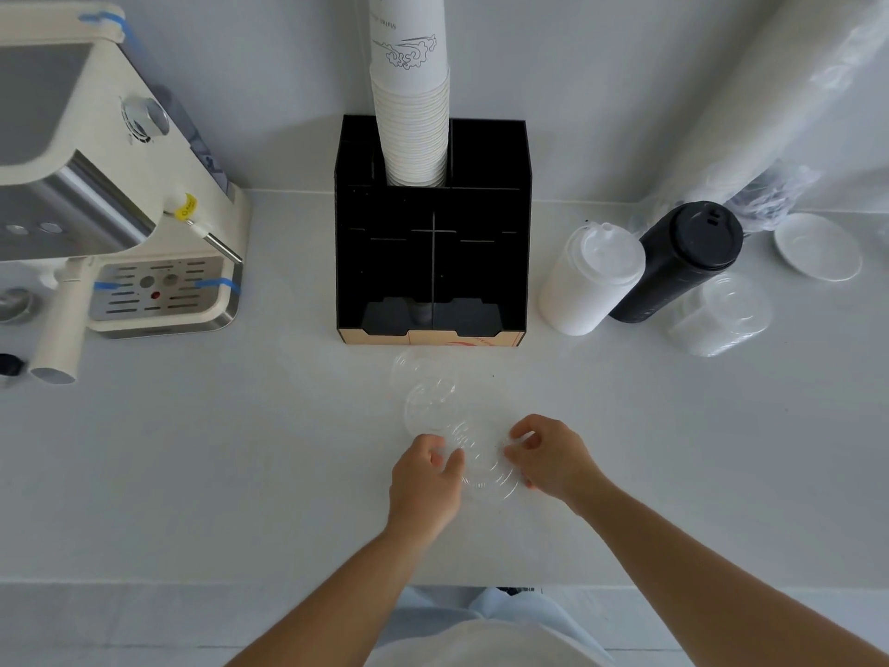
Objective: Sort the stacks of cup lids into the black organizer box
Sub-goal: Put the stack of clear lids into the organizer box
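Observation:
The black organizer box [481,262] stands at the back middle of the white counter, with a tall stack of paper cups [411,117] in its rear slot. Clear cup lids [483,462] lie spread on the counter just in front of it. My left hand [425,479] grips the left edge of the nearest clear lids and my right hand [548,457] pinches their right edge. To the right of the box lie a stack of white lids [589,281], a stack of black lids [678,262] and a stack of clear lids [721,315].
A cream espresso machine [110,195] fills the left side, its drip tray facing me. A white saucer [818,245] and plastic-wrapped sleeves [769,113] sit at the back right. The counter's front edge [288,584] runs below my forearms.

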`<state>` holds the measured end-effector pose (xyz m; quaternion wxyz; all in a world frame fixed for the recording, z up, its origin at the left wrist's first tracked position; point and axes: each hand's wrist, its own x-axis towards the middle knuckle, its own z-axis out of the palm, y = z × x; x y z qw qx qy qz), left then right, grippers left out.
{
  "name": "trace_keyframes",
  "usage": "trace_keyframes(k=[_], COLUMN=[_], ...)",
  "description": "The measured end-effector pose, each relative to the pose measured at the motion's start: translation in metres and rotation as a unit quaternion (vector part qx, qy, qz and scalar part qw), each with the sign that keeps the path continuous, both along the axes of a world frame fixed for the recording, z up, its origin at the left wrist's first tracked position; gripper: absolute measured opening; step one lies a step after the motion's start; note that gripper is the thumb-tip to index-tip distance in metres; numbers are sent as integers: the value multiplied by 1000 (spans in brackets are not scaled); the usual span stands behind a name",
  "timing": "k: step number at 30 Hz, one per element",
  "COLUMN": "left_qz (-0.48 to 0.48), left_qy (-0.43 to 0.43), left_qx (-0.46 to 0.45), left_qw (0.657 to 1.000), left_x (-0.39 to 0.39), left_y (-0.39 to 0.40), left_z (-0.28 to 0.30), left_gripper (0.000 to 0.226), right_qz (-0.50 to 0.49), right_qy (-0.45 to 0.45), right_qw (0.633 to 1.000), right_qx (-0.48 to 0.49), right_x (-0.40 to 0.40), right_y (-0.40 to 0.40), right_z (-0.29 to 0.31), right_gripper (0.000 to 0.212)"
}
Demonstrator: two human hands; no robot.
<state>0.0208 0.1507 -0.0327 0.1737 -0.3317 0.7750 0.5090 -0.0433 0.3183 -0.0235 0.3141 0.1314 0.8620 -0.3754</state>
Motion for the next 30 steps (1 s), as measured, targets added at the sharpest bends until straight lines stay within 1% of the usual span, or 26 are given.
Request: trace_keyframes(k=[2,4,6,10,13,15,17,20,25,28,30], left_qz=[-8,-10,-6,11,31,53,64,66,91,114,114], left_qy=[-2,-7,-12,-8,-7,-4,-5,16,59,82,84], left_qx=[3,8,12,29,52,57,59,44,43,39,30], left_qw=[1000,1000,1000,999,998,997,996,997,993,989,989], left_x=[-1,-1,1,1,0,0,1,-3,-24,-42,-54], left_y=[-1,-1,-1,0,-2,-7,-12,-22,-48,-62,-67], left_z=[0,0,-3,-3,8,11,12,12,21,23,24], left_gripper=[35,32,28,12,12,9,7,9,19,14,21], right_qz=[7,10,11,-8,-26,-48,-64,-71,-99,-109,-117], right_qy=[-1,-3,-5,-19,-18,-27,-37,-25,-25,-14,-9], right_qw=[1000,1000,1000,1000,1000,998,995,994,985,984,984], right_qx=[4,9,19,16,-1,-34,-63,-80,-143,-143,-133], right_x=[2,3,5,8,8,7,4,-6,-30,-43,-51], right_y=[1,2,1,0,1,2,0,-8,-36,-51,-61], right_z=[0,-2,-2,-3,-1,2,5,10,25,26,23], right_gripper=[18,23,23,18,15,14,12,11,19,25,27])
